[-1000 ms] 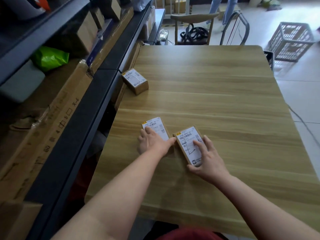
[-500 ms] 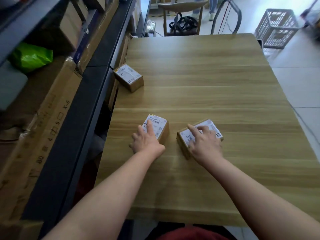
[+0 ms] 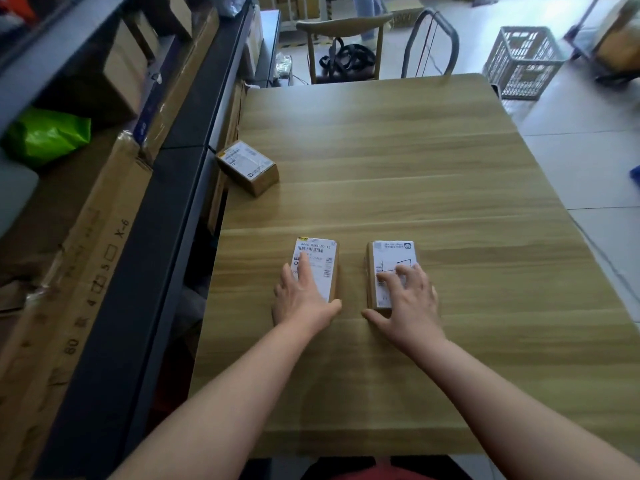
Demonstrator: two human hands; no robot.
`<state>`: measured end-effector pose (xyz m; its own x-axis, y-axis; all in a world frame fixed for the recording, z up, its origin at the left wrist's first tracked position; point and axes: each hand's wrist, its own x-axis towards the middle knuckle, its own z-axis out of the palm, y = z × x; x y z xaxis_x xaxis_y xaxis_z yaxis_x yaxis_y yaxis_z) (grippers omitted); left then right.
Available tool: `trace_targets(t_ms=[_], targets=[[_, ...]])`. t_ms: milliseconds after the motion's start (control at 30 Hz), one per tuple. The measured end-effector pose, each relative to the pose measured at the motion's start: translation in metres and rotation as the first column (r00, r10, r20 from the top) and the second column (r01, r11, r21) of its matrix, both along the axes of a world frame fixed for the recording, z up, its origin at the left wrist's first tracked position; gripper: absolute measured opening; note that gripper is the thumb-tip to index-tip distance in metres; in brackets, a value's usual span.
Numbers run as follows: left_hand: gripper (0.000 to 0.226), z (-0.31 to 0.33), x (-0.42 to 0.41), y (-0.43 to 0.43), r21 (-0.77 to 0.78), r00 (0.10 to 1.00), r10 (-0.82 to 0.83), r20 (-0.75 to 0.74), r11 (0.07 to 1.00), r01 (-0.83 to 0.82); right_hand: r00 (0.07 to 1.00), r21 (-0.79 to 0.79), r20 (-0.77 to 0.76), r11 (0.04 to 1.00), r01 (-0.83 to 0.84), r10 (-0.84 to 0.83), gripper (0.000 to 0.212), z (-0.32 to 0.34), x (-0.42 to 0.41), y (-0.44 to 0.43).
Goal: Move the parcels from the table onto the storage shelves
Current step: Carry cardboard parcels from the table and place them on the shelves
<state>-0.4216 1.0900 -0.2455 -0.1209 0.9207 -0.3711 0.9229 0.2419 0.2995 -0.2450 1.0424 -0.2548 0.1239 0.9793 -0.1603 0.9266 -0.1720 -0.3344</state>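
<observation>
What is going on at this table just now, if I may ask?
A person is handling small parcels on a table beside the shelves. The left hand rests on the left parcel and the right hand on the right parcel. Both parcels lie flat, labels up, side by side. A third parcel lies farther off at the table's left edge, next to the shelves. None of the three is on the shelves yet.
</observation>
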Motion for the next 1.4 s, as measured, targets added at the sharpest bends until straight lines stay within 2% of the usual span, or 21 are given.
trace_targets(t_ms=[167, 233, 333, 433, 533, 600, 767, 900, 1033, 1233, 1400], targets=[[0.111, 0.001, -0.007, -0.001, -0.034, 1.000, -0.018, -0.017, 0.999, 0.017, 0.990, -0.066, -0.053, 0.989, 0.129, -0.133, 0.057, -0.005, -0.007, 0.003], [0.112, 0.003, -0.009, -0.007, -0.056, 1.000, -0.003, -0.031, 0.998, 0.002, 0.988, -0.105, -0.067, 0.986, 0.132, -0.140, 0.059, -0.002, -0.004, 0.004], [0.110, 0.005, -0.011, -0.023, -0.072, 0.997, 0.075, -0.035, 0.994, -0.077, 0.997, -0.105, -0.079, 0.994, -0.010, 0.001, 0.069, 0.002, 0.001, 0.004], [0.108, 0.009, -0.017, -0.044, -0.061, 0.969, 0.244, 0.025, 0.968, -0.243, 0.980, -0.088, -0.074, 0.977, -0.192, 0.186, 0.076, 0.010, 0.000, 0.007], [0.112, 0.018, -0.023, -0.075, -0.004, 0.872, 0.476, 0.113, 0.878, -0.478, 0.933, -0.021, -0.118, 0.939, -0.344, 0.339, 0.071, 0.020, 0.000, 0.006], [0.112, 0.024, -0.025, -0.100, 0.026, 0.807, 0.571, 0.148, 0.814, -0.581, 0.885, 0.024, -0.143, 0.895, -0.445, 0.444, 0.069, 0.026, 0.005, 0.001], [0.109, 0.044, -0.009, -0.179, 0.065, 0.662, 0.738, 0.130, 0.660, -0.749, 0.703, 0.111, -0.157, 0.720, -0.685, 0.693, 0.073, 0.032, 0.012, -0.023], [0.109, 0.050, 0.012, -0.253, 0.084, 0.499, 0.856, 0.136, 0.492, -0.867, 0.552, 0.073, -0.158, 0.568, -0.820, 0.818, 0.076, 0.038, 0.003, -0.060], [0.109, 0.051, 0.030, -0.333, 0.083, 0.329, 0.934, 0.142, 0.320, -0.944, 0.349, 0.032, -0.181, 0.361, -0.932, 0.919, 0.079, 0.040, -0.011, -0.114], [0.108, 0.052, 0.057, -0.459, 0.074, 0.019, 0.981, 0.193, 0.005, -0.997, 0.022, 0.048, -0.152, 0.029, -0.998, 0.988, 0.077, 0.044, -0.044, -0.211], [0.109, 0.053, 0.102, -0.588, 0.057, -0.260, 0.933, 0.249, -0.282, -0.958, -0.216, 0.062, -0.142, -0.209, -0.976, 0.966, 0.074, 0.050, -0.058, -0.320]])
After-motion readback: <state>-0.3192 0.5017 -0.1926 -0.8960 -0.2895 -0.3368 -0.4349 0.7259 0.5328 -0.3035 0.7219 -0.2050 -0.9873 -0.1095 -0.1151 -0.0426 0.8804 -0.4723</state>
